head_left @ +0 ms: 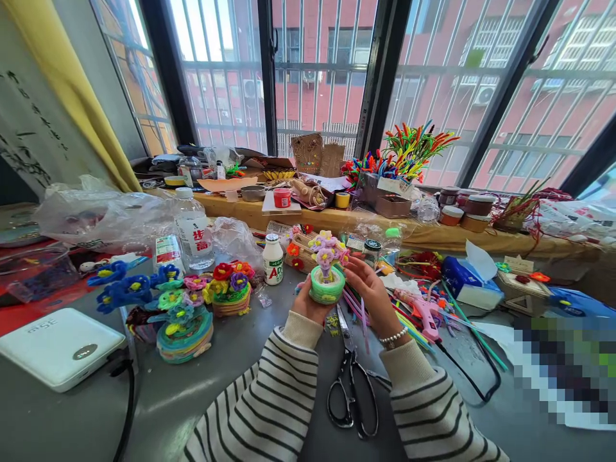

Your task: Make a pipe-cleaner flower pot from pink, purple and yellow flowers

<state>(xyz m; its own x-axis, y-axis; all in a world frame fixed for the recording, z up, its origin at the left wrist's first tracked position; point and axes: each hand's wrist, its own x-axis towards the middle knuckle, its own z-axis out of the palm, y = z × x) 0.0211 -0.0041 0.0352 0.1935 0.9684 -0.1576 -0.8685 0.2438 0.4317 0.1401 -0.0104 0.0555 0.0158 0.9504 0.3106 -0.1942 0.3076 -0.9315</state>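
Observation:
My left hand (pixel 315 304) is closed around a small green flowerpot (pixel 327 290), which it keeps upright above the table. Pink, lilac and yellow fuzzy flowers (pixel 327 250), seemingly pipe-cleaner work, rise from its pale centre. Beside them on the right is my right hand (pixel 373 295), fingers stretched out and slightly bent, their tips at the edge of the flowers; whether they touch is unclear. Black-handled scissors (pixel 353 385) lie below the pot, between my forearms. Loose pipe cleaners (pixel 359 305) are partly hidden behind my right hand.
Finished flower pots (pixel 185 330) stand left, beside a white power bank (pixel 62 350) with a black cable. A small white bottle (pixel 273 260) is behind. To the right lie a pink glue gun (pixel 426 314) and a tissue pack (pixel 471 282). The wooden ledge (pixel 226 206) holds jars and pipe-cleaner bundles.

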